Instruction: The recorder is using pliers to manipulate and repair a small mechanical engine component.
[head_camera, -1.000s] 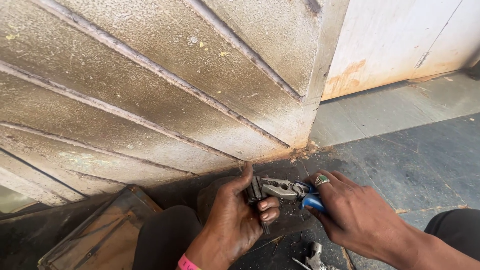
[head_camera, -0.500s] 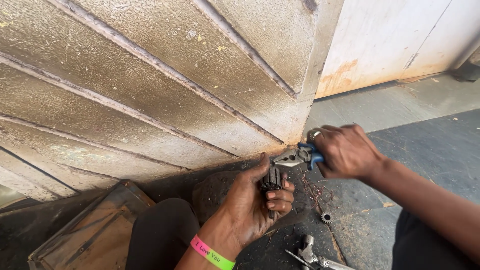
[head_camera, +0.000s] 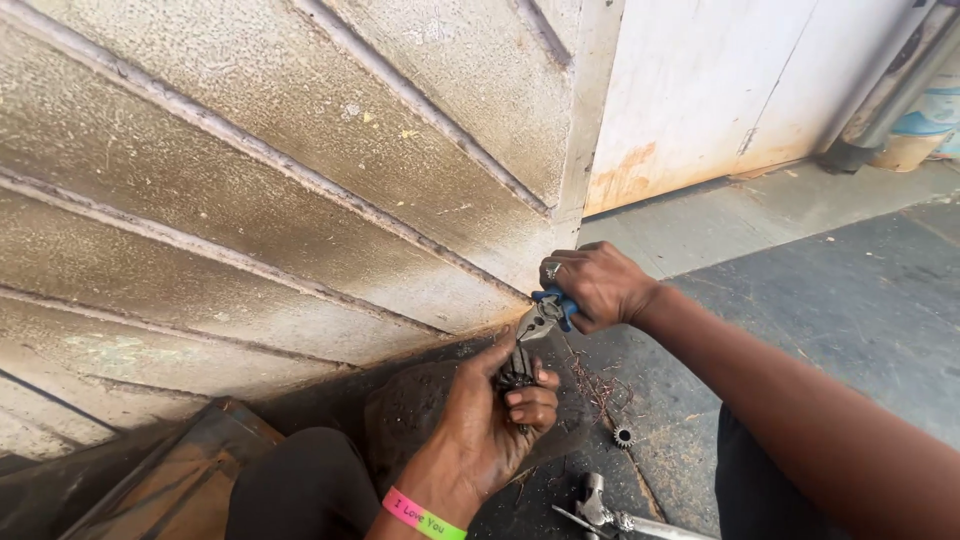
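Left hand (head_camera: 490, 420): clenched around a small dark metal part (head_camera: 516, 370) — held low over the floor (head_camera: 800, 300), by the ribbed wall (head_camera: 250, 200).
Right hand (head_camera: 600, 285): fingers wrapped round blue-handled pliers (head_camera: 545, 312) — nose touching the part's top.
Floor: small gear (head_camera: 625, 437) lies near.

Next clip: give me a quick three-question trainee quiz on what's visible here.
1. True or false: the right hand holds blue-handled pliers.
2. What does the left hand hold? A) a dark metal part B) a hammer C) a gear
3. What small thing lies on the floor right of the left hand?

Key:
1. True.
2. A: the dark part, at the plier tips.
3. A small gear.
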